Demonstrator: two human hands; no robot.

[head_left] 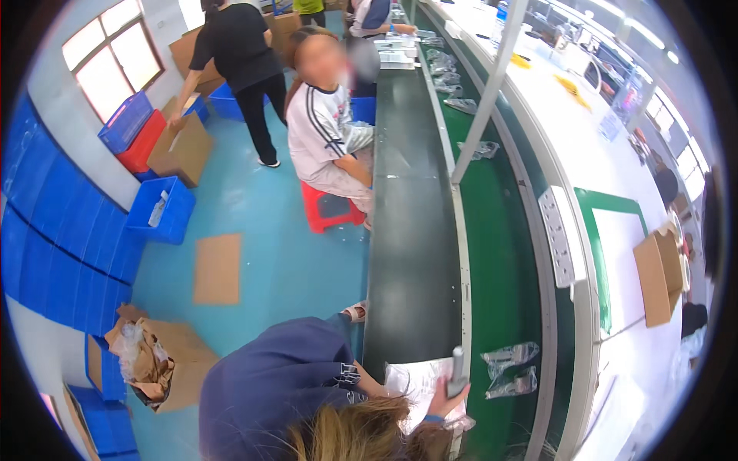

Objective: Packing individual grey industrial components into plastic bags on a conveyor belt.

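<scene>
Neither my left hand nor my right hand shows in the head view. At the lower edge, a co-worker in a navy shirt [284, 376] leans over the conveyor, with long hair covering part of the arms. That person's hand [442, 403], with a blue wristband, grips a small grey object with a rounded upright part [458, 365]; its kind I cannot make out. Under the hand lies a white sheet or bag [411, 380] on the dark belt [411, 269]. Clear plastic-bagged items [511, 369] lie on the green belt beside it.
A metal post [492, 92] rises between the belts. Farther along, a person sits on a red stool [327, 211]. A white power strip [561, 238] and an open carton [657, 276] are at right. Blue bins [161, 211] and a carton of crumpled paper [181, 361] stand left.
</scene>
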